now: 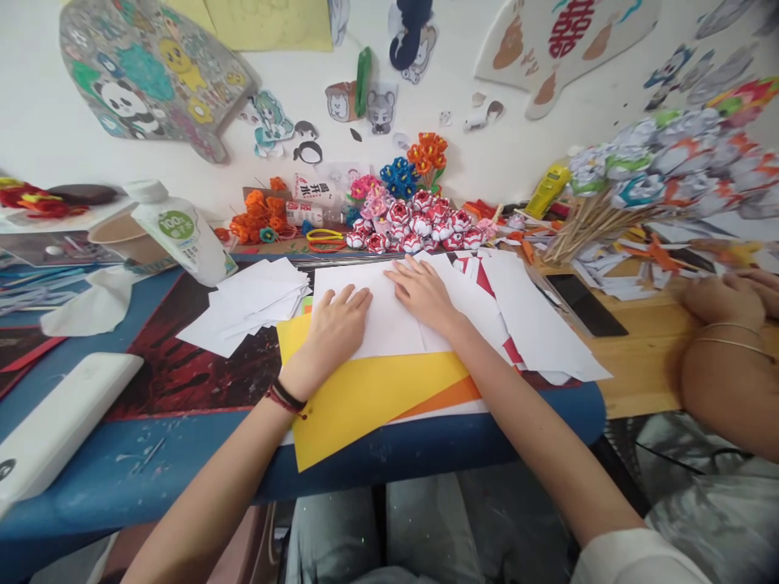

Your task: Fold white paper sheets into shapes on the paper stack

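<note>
Both hands rest on a white sheet of paper that lies over a yellow sheet. My left hand is flat on its left part, fingers spread a little, with dark bands at the wrist. Near the sheet's upper edge, my right hand lies with its fingers stretched out and apart. Beneath the yellow sheet, part of an orange sheet shows. A stack of white paper pieces lies to the left, and long white sheets lie to the right.
A white bottle stands at the back left, near a white power bank. Red-and-white paper flowers line the back. A black phone lies at right, beside another person's arm. Paper flowers on sticks lie behind.
</note>
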A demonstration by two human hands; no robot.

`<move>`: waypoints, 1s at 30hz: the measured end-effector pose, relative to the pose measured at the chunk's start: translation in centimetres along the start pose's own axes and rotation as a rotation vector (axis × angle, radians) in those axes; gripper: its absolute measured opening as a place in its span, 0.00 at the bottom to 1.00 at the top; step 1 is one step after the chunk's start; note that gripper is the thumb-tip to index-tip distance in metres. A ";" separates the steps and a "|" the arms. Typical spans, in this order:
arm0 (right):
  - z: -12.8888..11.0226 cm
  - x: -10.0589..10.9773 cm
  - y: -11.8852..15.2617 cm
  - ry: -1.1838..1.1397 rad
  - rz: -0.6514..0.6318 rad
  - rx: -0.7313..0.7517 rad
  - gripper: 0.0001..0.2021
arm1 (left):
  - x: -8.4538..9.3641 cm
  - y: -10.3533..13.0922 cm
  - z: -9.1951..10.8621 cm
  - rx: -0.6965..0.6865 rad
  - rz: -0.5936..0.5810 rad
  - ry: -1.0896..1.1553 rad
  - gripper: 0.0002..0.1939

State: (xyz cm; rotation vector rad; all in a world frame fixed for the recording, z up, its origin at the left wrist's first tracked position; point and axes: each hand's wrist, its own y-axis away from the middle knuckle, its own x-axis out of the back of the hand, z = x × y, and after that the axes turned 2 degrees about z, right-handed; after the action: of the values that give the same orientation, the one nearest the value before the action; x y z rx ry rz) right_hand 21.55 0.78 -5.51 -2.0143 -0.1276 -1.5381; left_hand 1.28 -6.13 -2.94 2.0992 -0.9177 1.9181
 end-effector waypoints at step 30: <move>0.5 -0.5 -0.1 -0.106 -0.073 -0.026 0.22 | 5.2 11.0 6.5 0.366 0.167 0.040 0.25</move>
State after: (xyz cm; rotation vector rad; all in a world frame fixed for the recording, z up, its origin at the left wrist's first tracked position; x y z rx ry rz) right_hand 21.77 1.25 -6.03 -2.1336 -0.2264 -1.4833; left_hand 0.97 -19.94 -2.29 2.2222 -0.8063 2.3604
